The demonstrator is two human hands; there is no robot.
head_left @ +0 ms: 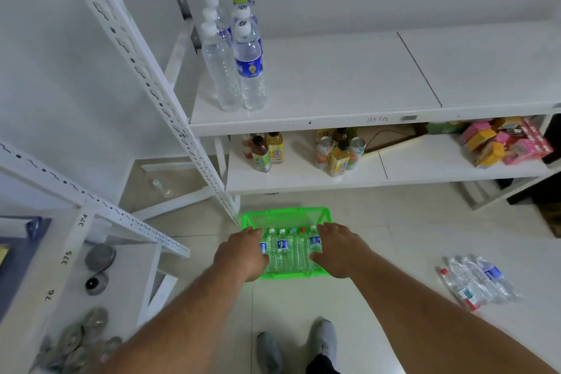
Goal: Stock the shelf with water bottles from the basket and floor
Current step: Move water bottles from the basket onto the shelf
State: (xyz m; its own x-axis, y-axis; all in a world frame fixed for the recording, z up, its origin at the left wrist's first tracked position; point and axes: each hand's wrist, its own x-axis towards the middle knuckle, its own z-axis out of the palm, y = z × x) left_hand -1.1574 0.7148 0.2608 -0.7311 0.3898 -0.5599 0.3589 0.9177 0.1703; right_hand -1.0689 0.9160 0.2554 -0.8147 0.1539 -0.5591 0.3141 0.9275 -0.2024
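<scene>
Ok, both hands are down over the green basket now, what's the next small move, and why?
Probably close each hand round an outer bottle and lift. The left hand and right hand reach over the two ends of the row of water bottles lying in the green basket; whether they grip yet I cannot tell. The upper shelf has bare space right of the standing bottles.

My left hand (243, 255) and right hand (338, 250) cover the outer bottles in the green basket (285, 214), and I cannot tell whether my fingers are gripping any of them. On the top shelf (334, 76), the bottles at the back are mostly hidden by the front two. The label print is too small to read.
</scene>
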